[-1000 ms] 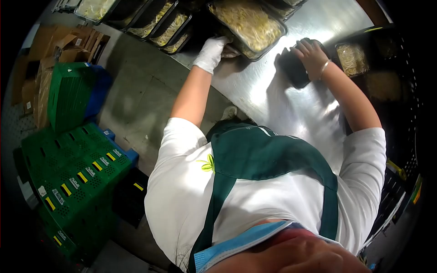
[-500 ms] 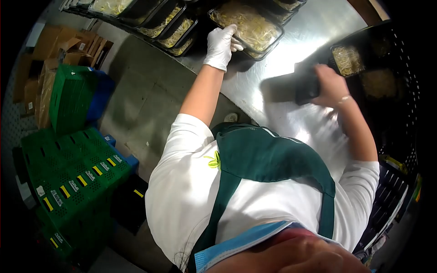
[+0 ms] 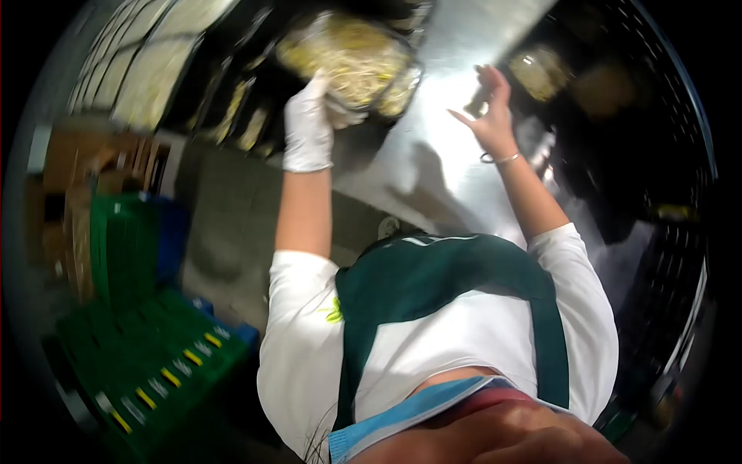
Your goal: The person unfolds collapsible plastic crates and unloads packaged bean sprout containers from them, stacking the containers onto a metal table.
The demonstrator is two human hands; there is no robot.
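A white glove covers my left hand (image 3: 313, 124), which grips the near edge of a black tray of bean sprouts (image 3: 348, 62) under clear film. Another wrapped sprout tray (image 3: 399, 91) shows just right of it. My bare right hand (image 3: 491, 116) is over the metal table (image 3: 440, 139), fingers spread and holding nothing, a band at its wrist. Beyond that hand, a small wrapped pack (image 3: 539, 73) lies inside a black crate (image 3: 618, 147).
More sprout trays (image 3: 158, 77) stand stacked at the upper left. Cardboard boxes (image 3: 69, 162) and green crates (image 3: 147, 356) with yellow labels are on the left, beside the grey floor (image 3: 232, 209).
The view has turned. My right hand has let go of the dark container and now opens over the table. My left hand still grips the sprout tray's edge.
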